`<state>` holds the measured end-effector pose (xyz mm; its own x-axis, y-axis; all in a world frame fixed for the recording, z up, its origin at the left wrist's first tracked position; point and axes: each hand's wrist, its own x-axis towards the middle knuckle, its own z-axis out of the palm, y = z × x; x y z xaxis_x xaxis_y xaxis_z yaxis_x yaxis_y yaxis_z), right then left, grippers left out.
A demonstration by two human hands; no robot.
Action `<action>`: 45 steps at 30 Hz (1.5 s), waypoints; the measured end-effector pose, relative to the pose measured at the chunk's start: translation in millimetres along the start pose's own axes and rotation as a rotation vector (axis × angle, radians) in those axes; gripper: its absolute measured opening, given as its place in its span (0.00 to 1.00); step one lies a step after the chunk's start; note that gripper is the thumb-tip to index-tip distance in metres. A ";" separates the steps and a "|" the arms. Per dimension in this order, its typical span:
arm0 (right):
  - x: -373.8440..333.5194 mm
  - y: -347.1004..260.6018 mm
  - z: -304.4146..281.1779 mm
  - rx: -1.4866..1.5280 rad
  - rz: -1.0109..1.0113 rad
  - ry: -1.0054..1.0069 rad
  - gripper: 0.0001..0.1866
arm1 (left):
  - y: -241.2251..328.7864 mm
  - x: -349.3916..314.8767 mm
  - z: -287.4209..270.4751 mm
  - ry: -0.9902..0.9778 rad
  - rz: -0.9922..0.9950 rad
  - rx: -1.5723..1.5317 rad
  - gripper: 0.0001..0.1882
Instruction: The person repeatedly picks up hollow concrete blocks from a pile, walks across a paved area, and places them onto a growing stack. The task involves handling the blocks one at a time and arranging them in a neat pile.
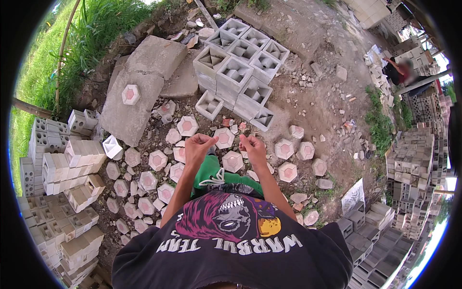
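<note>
My left hand [199, 147] is raised in front of my body, fingers curled in and thumb toward the middle. Across from it, my right hand [253, 148] is also closed, thumb against the curled fingers. No object shows in either one, and a gap separates them. Below that gap lies a hexagonal paver [224, 138], pale with a pink centre. Another such paver [232, 161] rests on the ground nearer to me. Beyond my hands stands a cluster of grey hollow concrete blocks [234, 77], with a single block [209, 105] at its near left corner.
Many hexagonal pavers [158, 160] are scattered over the rubble. One paver [131, 95] sits on a concrete slab [127, 111] at left. Stacked blocks [72, 159] line the left side, with more stacks [411, 156] at right. Far right, a person [402, 71] is by the blocks.
</note>
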<state>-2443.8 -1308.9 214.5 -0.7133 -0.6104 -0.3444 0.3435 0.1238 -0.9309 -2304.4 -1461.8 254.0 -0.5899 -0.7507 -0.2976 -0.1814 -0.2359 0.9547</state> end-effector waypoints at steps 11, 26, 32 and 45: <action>121.7 -23.9 82.6 0.090 -0.016 0.023 0.14 | 33.1 134.1 -53.0 -0.050 0.081 0.044 0.08; 215.0 -33.7 109.6 0.027 0.159 0.057 0.17 | 27.0 235.0 -52.9 -0.174 -0.091 0.025 0.28; 281.4 -52.8 118.8 -0.055 0.171 -0.039 0.19 | 39.6 294.1 -54.6 -0.119 -0.134 -0.067 0.36; 414.8 77.3 115.1 -0.055 0.371 -0.021 0.10 | -99.9 416.1 -59.7 0.077 -0.319 -0.009 0.17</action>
<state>-2642.8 -1642.6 13.7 -0.5338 -0.5320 -0.6573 0.5426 0.3807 -0.7488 -2484.7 -1787.4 34.6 -0.4432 -0.6827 -0.5810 -0.3403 -0.4715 0.8136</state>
